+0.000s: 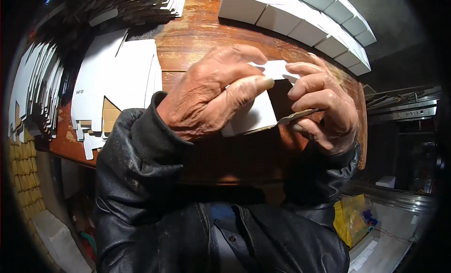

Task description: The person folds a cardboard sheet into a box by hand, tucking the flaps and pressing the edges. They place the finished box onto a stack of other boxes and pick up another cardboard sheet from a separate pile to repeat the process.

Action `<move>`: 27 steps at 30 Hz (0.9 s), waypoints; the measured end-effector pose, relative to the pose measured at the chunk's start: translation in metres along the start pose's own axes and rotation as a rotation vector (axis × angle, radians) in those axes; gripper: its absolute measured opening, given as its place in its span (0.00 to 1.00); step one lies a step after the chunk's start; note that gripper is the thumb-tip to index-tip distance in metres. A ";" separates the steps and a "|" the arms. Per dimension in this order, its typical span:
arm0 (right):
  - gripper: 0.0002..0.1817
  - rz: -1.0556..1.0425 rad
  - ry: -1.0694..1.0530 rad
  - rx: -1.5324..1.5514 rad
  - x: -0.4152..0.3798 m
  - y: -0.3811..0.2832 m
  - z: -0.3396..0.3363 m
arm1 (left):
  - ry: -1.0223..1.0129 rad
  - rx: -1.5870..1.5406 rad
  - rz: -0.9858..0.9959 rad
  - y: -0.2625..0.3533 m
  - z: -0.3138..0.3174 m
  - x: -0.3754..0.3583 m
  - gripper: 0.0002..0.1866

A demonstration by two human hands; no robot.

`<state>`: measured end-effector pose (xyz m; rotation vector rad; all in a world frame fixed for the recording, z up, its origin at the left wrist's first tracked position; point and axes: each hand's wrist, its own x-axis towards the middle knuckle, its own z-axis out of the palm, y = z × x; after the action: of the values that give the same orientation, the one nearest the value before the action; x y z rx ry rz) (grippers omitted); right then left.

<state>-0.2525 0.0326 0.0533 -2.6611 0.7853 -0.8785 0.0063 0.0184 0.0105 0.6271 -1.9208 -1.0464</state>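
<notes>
Between my hands is a small white cardboard box (257, 114), partly folded, with a dark opening facing up and to the right. My left hand (218, 90) is closed on its left side, thumb over the upper edge. On the other side my right hand (324, 101) has its fingers curled round a flap, the thumb under the flap's brown edge. A white flap (276, 69) stands at the far end between the fingertips of both hands. The box is held above the wooden table (188, 43). The palms and part of the box are hidden.
Flat white box blanks (96, 85) lie at the left, beside a stack of blanks on edge (37, 85). More blanks (155, 3) are piled at the back left. Rows of folded white boxes (286, 20) stand at the back right. A yellow bag (350, 221) is at lower right.
</notes>
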 end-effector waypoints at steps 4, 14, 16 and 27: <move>0.18 0.029 -0.034 0.033 0.002 -0.003 -0.004 | -0.007 0.206 0.130 -0.002 -0.005 0.002 0.07; 0.25 0.102 -0.033 -0.178 0.000 -0.003 -0.006 | -0.123 -0.131 0.061 -0.003 -0.006 0.002 0.17; 0.26 0.104 -0.041 -0.216 0.000 -0.005 -0.006 | -0.122 -0.147 0.006 0.001 -0.009 0.000 0.17; 0.38 0.092 -0.057 -0.282 -0.001 -0.004 -0.003 | -0.148 0.119 0.161 0.015 -0.014 0.001 0.24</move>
<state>-0.2529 0.0364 0.0571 -2.8463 1.0793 -0.7116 0.0168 0.0197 0.0279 0.4614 -2.1368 -0.9031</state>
